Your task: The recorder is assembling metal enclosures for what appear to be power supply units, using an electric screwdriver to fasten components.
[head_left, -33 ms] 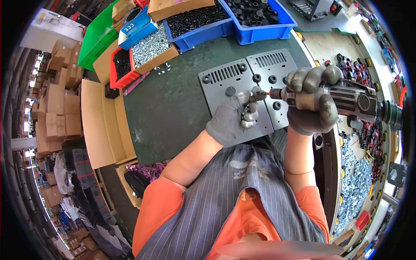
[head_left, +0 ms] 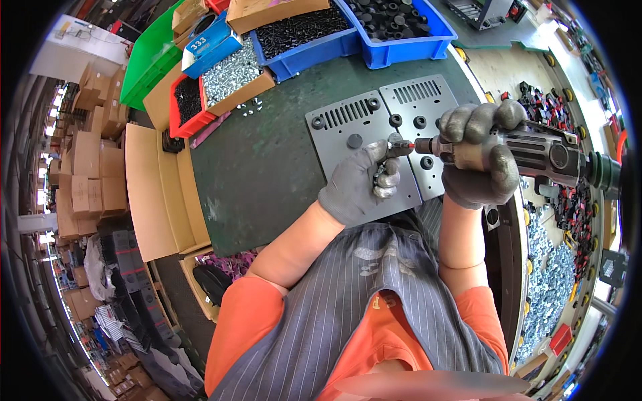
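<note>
In the head view, holding the power driver (head_left: 538, 150) in the grip of the right hand (head_left: 483, 154), wrapped round the barrel above the bench's (head_left: 254, 177) right edge. Pinching closed with the grip of the left hand (head_left: 354, 186) at the power driver's nose, apparently on a small piece (head_left: 400, 146) too obscured to identify, over two slotted plates (head_left: 374, 130) near that edge. Probably stiff and weighty, so best held round the barrel, near the balance point; as for the small piece, probably light, hard and easily dropped, so best pinched by its sides.

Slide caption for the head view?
Gloved right hand grips a power screwdriver, its bit pointing toward the left hand above two grey slotted plates.
</note>
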### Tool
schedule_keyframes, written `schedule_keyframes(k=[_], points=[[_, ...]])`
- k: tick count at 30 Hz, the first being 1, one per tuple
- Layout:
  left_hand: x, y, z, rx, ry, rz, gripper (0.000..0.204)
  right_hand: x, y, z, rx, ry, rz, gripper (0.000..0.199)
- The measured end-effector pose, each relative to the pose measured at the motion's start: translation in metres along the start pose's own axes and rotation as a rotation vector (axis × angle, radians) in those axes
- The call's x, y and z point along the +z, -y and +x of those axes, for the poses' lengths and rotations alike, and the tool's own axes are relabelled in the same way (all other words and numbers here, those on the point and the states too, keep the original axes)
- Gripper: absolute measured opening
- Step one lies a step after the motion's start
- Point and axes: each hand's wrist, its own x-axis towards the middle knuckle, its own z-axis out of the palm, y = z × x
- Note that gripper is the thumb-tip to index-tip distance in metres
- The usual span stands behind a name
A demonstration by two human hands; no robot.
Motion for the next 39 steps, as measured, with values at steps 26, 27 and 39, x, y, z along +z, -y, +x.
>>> schedule_keyframes(k=[26, 27, 39], points=[[0.009, -0.071, 0.079, 0.340, -0.341, 2.195, 0.035, -0.072, -0.019, 0.040, 0.040, -0.414, -0.194, 0.039], [0.009, -0.074, 0.082, 0.377, -0.439, 2.175, 0.033, -0.071, -0.025, 0.044, 0.058, -0.397, -0.267, 0.040], [-0.004, -0.071, 0.103, 0.460, -0.484, 2.209, 0.032, -0.062, -0.096, 0.081, 0.343, -0.134, -0.630, 0.030]])
